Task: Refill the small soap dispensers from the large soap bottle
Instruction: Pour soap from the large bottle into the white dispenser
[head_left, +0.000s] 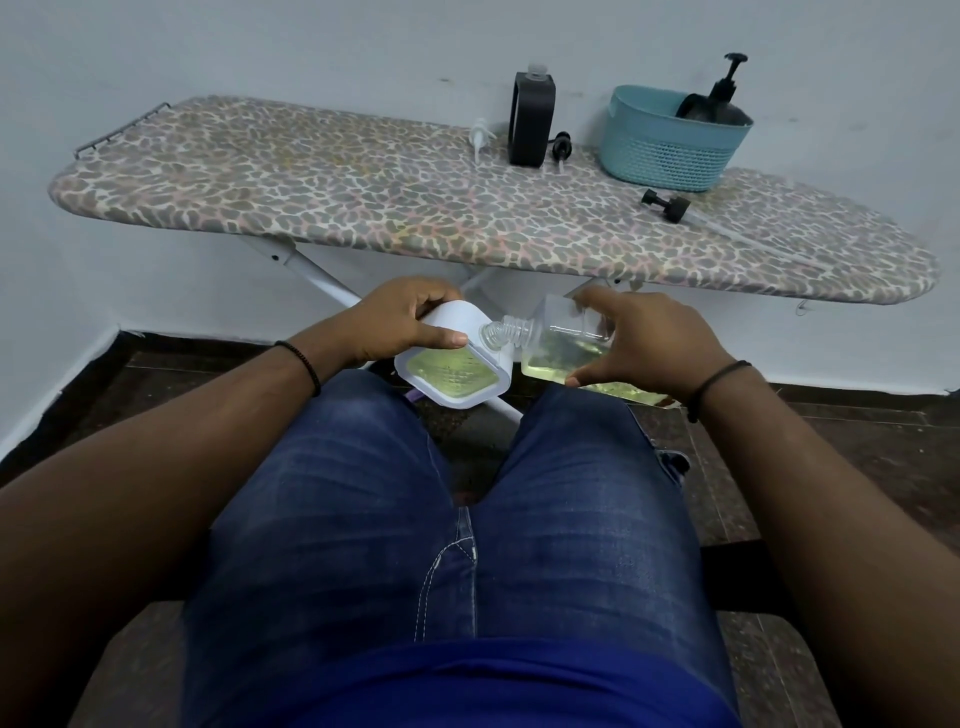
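Observation:
Over my lap, my left hand (400, 322) grips a white, rounded-square soap dispenser (452, 374) whose clear face shows yellow-green soap. My right hand (654, 343) holds a clear bottle (556, 343) partly filled with the same yellow-green soap. It is tipped on its side, and its open threaded neck points left and meets the top edge of the white dispenser. I cannot tell whether soap is flowing. A black dispenser (531, 122) with no pump stands at the back of the ironing board (311, 192).
A white pump (480, 136) and a black pump (562, 148) lie beside the black dispenser. A teal basket (665, 148) holds a black pump bottle (724, 98). Another black pump head (667, 203) lies in front of the basket. My knees sit below the board's edge.

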